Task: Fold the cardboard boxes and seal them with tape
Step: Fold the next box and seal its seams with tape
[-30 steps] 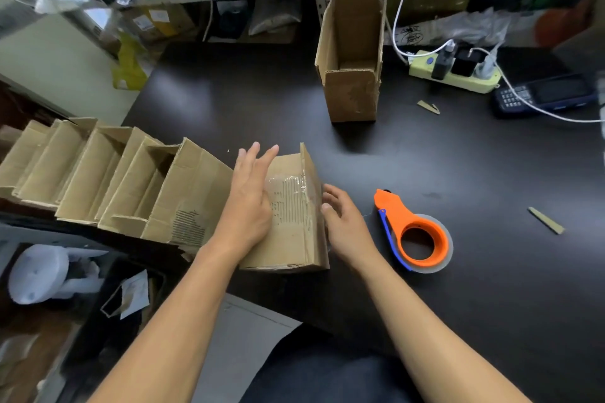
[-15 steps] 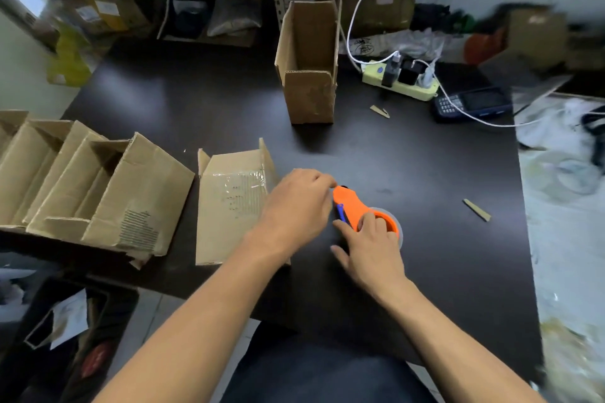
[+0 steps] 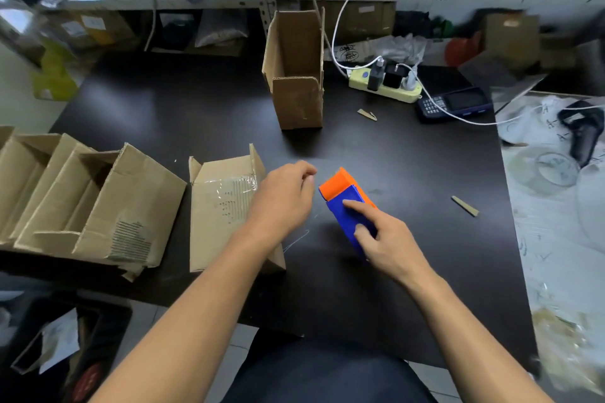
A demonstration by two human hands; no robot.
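A person sits at a dark worktop point(image 3: 409, 173), arms reaching forward. The right hand point(image 3: 383, 239) grips an orange and blue tape dispenser point(image 3: 347, 203), fingers curled over its blue body, orange end pointing away. The left hand point(image 3: 281, 199) hangs just beside that orange end with fingers loosely curled; whether it pinches a tape end is too fine to tell (no strip shows clearly).

Just left of the left hand, partly under its forearm, a folded cardboard box point(image 3: 226, 206) lies on the worktop, a patch of clear tape already shining on its upper face. Further left, at the near edge, a row of folded boxes point(image 3: 82, 203) leans together. One open box point(image 3: 296, 75) stands upright at the far side, near a power strip point(image 3: 384, 83) and a handheld scanner point(image 3: 455, 105).

The step in hand looks like freeing the tape end for the next seal. To do it well, the left hand would likely draw the strip out straight while the right holds the dispenser steady, then lay it centred along the box seam, press it flat, and only then cut against the orange end.
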